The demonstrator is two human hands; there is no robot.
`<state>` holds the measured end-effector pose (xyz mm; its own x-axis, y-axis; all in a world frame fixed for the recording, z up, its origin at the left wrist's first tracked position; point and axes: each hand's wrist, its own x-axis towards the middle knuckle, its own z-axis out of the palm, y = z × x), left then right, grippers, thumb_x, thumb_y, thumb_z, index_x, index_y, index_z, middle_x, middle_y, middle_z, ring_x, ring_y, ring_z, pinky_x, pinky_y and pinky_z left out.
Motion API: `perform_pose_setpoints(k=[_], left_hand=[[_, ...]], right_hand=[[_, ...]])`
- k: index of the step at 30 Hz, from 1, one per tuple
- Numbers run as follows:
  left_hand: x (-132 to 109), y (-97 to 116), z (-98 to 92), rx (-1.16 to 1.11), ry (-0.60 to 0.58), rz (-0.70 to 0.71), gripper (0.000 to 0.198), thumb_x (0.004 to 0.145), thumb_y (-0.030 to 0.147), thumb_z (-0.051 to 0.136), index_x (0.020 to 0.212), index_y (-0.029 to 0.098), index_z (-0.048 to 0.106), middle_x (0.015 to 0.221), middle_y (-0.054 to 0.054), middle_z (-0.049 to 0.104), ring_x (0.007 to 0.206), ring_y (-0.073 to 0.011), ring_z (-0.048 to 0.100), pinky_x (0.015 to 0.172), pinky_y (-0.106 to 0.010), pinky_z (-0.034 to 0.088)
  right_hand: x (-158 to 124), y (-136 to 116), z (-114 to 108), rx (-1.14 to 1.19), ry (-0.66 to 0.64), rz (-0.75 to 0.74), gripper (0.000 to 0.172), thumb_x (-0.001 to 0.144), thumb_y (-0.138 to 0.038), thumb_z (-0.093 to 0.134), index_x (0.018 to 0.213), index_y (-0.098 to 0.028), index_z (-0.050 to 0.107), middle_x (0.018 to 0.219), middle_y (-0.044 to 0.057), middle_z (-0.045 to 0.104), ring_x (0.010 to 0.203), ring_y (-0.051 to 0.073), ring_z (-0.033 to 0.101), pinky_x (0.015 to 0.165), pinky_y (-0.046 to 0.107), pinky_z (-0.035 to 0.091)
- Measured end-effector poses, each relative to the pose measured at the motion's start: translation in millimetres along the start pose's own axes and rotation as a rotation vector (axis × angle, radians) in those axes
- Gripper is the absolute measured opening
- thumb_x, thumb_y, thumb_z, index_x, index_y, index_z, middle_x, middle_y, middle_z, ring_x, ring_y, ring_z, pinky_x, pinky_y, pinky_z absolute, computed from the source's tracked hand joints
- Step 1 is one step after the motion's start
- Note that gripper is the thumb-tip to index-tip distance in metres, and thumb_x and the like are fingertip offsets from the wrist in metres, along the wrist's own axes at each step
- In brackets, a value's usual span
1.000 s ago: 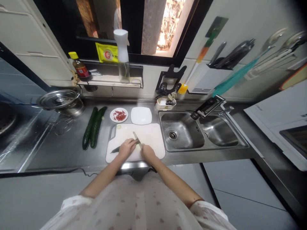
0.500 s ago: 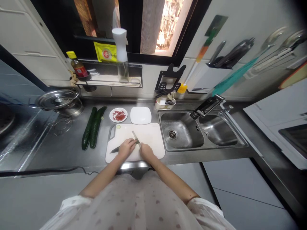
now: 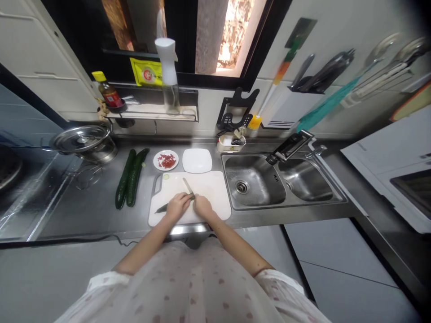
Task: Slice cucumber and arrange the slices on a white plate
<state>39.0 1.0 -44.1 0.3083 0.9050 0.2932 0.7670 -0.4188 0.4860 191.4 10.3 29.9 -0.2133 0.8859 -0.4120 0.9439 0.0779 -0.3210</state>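
My left hand (image 3: 178, 206) is closed over a dark green cucumber (image 3: 162, 208) on the white cutting board (image 3: 215, 188). The cucumber's tapered end pokes out to the left of the hand, and its other end shows by the fingertips. In my right hand (image 3: 202, 207) is a knife (image 3: 187, 185), its blade slanting up and left past the cucumber's right end. The handle is hidden in my fist. A pale cucumber slice (image 3: 166, 176) lies at the board's upper left corner. Two whole cucumbers (image 3: 129, 179) rest on the counter left of the board.
Behind the board stand a small plate of red pieces (image 3: 166, 160) and a white square plate (image 3: 197, 160). The double steel sink (image 3: 256, 197) lies to the right. A lidded pot (image 3: 84, 143) is at the left. Bottles stand on the shelf (image 3: 151, 112) along the window.
The knife and right hand have shifted slightly left and up, closer to my left hand. The left hand keeps its hold on the cucumber. The view has tilted a little.
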Motion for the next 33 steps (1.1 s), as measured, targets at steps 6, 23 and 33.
perform_pose_setpoints(k=[6,23,33], left_hand=[[0,0,0.7,-0.007,0.0,0.004,0.027,0.092,0.025,0.053,0.115,0.025,0.067,0.106,-0.005,0.065,0.097,-0.0175,0.058,0.087,-0.03,0.049],[1,3,-2.9,0.007,0.016,-0.002,0.027,0.092,0.025,0.053,0.115,0.025,0.067,0.106,-0.005,0.066,0.097,-0.0172,0.059,0.086,-0.029,0.05],[2,3,-4.0,0.011,-0.005,-0.002,0.028,0.092,0.024,0.052,0.116,0.026,0.067,0.106,-0.006,0.066,0.097,-0.018,0.059,0.087,-0.031,0.05]], right_hand=[[-18,8,8,-0.028,-0.008,0.026,0.035,0.093,-0.01,0.035,0.121,-0.009,0.056,0.105,0.017,0.068,0.104,0.021,0.063,0.085,0.028,0.044],[-11,3,7,-0.049,0.02,0.035,0.033,0.093,-0.013,0.037,0.121,-0.009,0.055,0.104,0.016,0.068,0.104,0.021,0.063,0.085,0.028,0.044],[2,-8,-9,0.016,0.009,0.038,0.031,0.095,-0.018,0.038,0.119,-0.009,0.056,0.103,0.016,0.069,0.102,0.021,0.064,0.082,0.027,0.045]])
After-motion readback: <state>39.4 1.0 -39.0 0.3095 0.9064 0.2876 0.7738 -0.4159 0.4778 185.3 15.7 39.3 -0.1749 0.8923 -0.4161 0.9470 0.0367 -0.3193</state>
